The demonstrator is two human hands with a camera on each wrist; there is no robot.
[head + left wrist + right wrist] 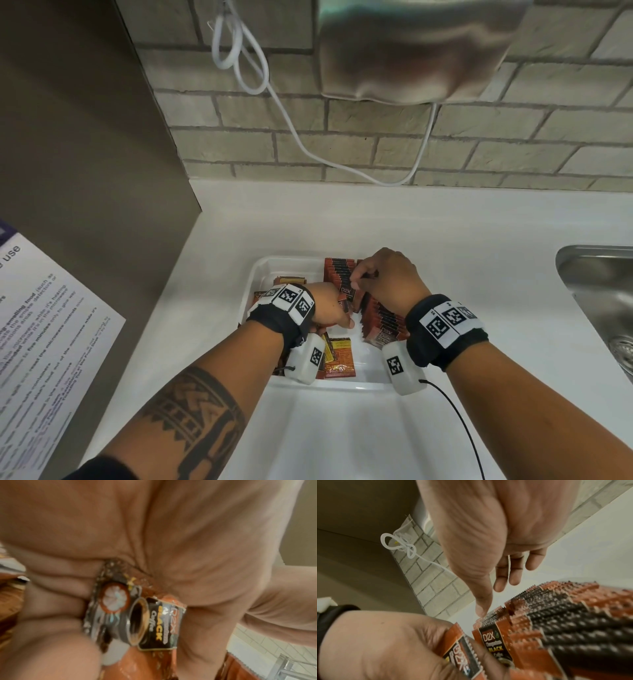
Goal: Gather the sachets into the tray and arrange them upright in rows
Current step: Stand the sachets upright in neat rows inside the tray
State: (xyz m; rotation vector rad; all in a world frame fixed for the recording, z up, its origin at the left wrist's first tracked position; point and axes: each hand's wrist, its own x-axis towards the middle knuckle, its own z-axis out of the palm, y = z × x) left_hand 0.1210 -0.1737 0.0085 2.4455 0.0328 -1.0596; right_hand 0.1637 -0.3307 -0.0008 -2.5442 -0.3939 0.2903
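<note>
Item: white tray on counter. I log my left hand grasping a loose sachet; my right hand, at 1 o'clock, pinches the upright sachet row along the tray's right side.

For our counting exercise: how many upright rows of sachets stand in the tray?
1. The row runs along the right side of the tray, partly under the right hand. The left hand grips a loose sachet. The hands may hide more.
</note>
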